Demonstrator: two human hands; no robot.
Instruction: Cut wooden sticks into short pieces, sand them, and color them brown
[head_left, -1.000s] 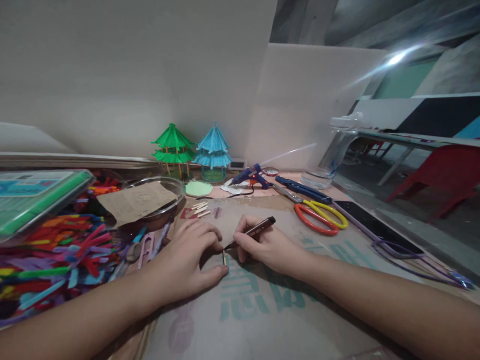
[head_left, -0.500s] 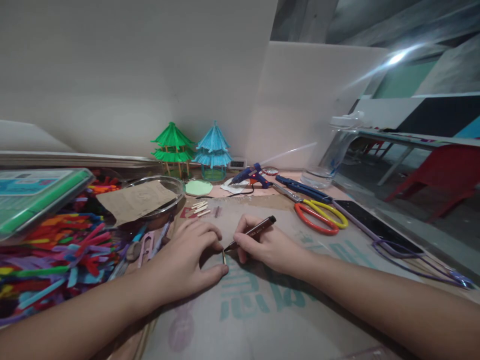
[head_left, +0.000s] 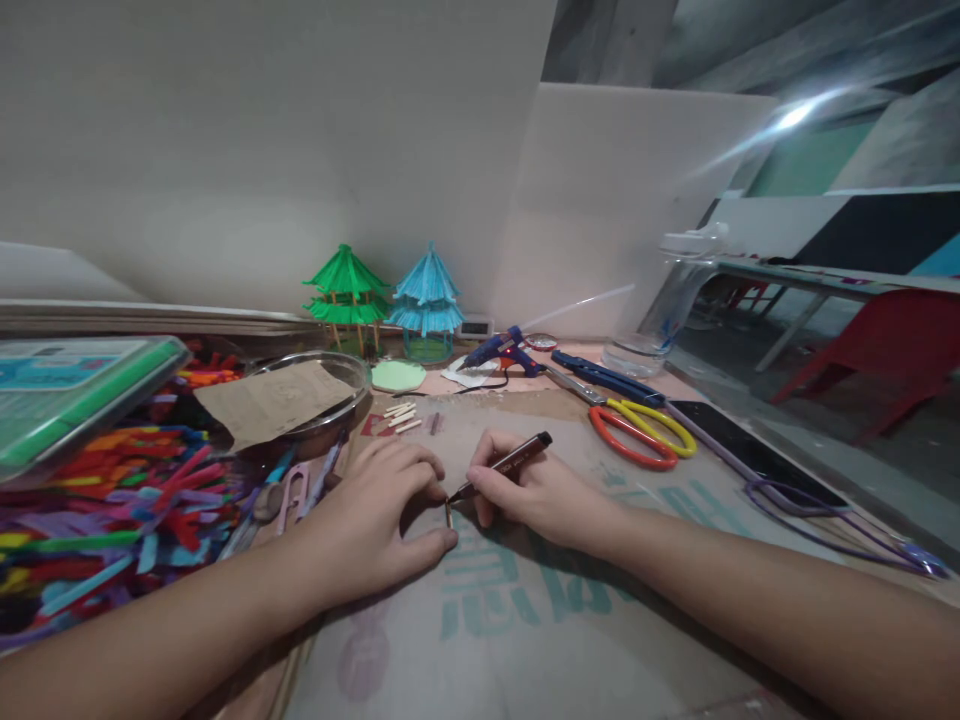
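Note:
My right hand (head_left: 525,495) is closed round a dark brown marker pen (head_left: 517,463), its tip down at the far end of a short thin wooden stick (head_left: 450,516). The stick lies on the printed cardboard sheet (head_left: 420,660), pinned lengthwise between the thumb and a fingertip of my left hand (head_left: 394,500). A dark mark shows along part of the stick. Beyond my left hand lies a small group of short pale sticks (head_left: 401,415).
Green (head_left: 346,285) and blue (head_left: 429,290) pagoda models stand at the back, near a glue gun (head_left: 502,348). Scissors (head_left: 634,440), a phone (head_left: 750,450) and a clear jug (head_left: 652,310) are on the right. Pipe cleaners (head_left: 127,530) and a round dish (head_left: 352,385) crowd the left.
The stick looks darker along its length than before. Both hands have stayed almost in the same place, with the pen tip still at the stick's far end.

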